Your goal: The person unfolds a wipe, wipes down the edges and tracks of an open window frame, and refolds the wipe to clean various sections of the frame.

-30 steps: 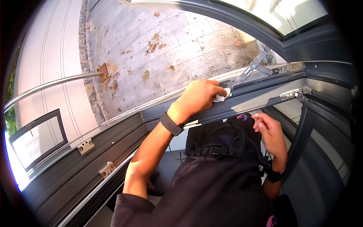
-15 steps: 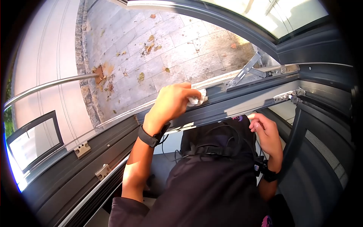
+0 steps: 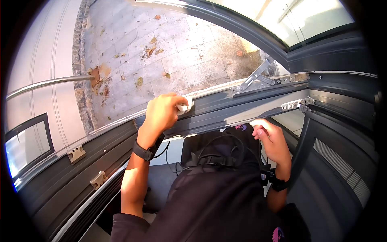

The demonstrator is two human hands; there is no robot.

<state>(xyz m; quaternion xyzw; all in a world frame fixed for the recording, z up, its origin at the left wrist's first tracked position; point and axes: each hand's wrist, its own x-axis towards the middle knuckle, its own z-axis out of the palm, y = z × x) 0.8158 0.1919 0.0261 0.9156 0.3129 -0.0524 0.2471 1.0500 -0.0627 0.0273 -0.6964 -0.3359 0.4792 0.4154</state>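
My left hand (image 3: 160, 115) is closed round a crumpled white tissue (image 3: 186, 106). It presses the tissue onto the outer part of the dark grey window frame's sill (image 3: 213, 115). The fingertips are partly hidden by the hand itself. My right hand (image 3: 273, 139) is held at the inner edge of the same sill, its fingers curled in with the thumb against them. Nothing shows in that hand. Whether it touches the frame I cannot tell.
A metal hinge arm (image 3: 254, 76) joins the sill to the open sash (image 3: 322, 56) at upper right. Another hinge (image 3: 297, 105) sits at the right corner. Metal catches (image 3: 76, 154) line the left frame. Outside lie paving with leaves (image 3: 169, 52) and a metal rail (image 3: 48, 82).
My left hand has slid left along the sill with the tissue, away from the hinge arm. The view has shifted slightly right. My right hand keeps nearly the same pose.
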